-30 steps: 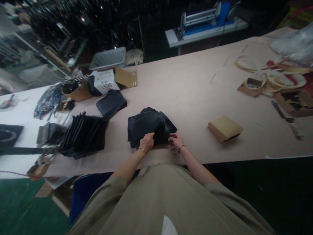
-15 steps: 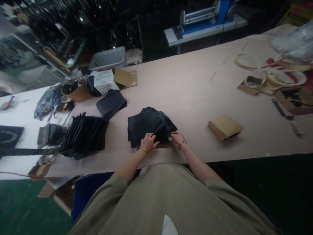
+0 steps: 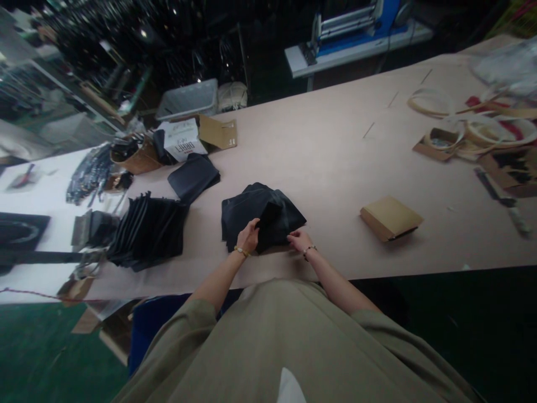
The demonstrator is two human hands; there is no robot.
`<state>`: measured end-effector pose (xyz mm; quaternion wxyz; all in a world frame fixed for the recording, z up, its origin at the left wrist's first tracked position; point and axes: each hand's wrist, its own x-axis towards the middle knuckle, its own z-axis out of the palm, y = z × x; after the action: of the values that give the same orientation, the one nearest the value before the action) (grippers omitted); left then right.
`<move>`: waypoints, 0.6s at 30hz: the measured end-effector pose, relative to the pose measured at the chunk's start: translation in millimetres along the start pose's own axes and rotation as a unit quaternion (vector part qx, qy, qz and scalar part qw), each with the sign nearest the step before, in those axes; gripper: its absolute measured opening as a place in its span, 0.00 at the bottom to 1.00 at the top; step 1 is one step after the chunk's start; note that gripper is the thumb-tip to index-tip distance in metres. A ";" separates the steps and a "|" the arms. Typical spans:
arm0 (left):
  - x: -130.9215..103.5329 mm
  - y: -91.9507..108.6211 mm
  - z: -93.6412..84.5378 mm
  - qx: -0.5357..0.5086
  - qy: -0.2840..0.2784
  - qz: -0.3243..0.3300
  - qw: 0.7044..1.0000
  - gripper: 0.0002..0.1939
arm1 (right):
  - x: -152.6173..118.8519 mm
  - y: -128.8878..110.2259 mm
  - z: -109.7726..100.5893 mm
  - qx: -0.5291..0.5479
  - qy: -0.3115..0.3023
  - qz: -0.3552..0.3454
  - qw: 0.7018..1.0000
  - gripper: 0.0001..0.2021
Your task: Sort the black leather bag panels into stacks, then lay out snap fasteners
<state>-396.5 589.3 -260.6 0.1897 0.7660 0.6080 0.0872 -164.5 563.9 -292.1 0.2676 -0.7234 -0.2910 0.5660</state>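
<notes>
Dimly, left hand [image 3: 248,238] pinching curled black sheet [image 3: 268,212], right hand [image 3: 300,240] at stack [image 3: 235,211], grip indistinct

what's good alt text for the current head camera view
A person's left hand holds up the edge of a black sheet on a pile, the right hand at the pile's near right edge. To the left on the table are a stack of black pieces and a carton printed DRAFT.

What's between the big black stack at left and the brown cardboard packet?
The head view shows a loose pile of black pieces, left hand and right hand at its near side.
</notes>
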 end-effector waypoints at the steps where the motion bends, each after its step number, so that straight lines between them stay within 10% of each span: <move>1: 2.2 -2.6 -3.5 0.010 -0.004 0.018 1.000 0.21 | 2.8 3.8 2.8 -0.014 0.010 -0.010 1.000 0.12; 9: 27.0 -13.2 -42.7 0.158 0.003 0.067 0.985 0.21 | 31.1 -13.3 16.9 -0.072 0.042 -0.055 0.995 0.07; 13: 22.1 -12.0 -31.9 0.171 -0.101 0.148 0.969 0.17 | 33.5 -33.1 17.2 -0.068 0.024 -0.039 0.997 0.07; 18: 12.2 -10.8 -17.8 0.134 -0.051 0.086 0.986 0.15 | 27.8 -59.0 22.4 -0.005 -0.046 -0.031 0.998 0.10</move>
<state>-409.7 606.3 -249.8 0.1076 0.8372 0.5358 -0.0188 -188.1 625.9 -273.1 0.2672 -0.6888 -0.3282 0.5886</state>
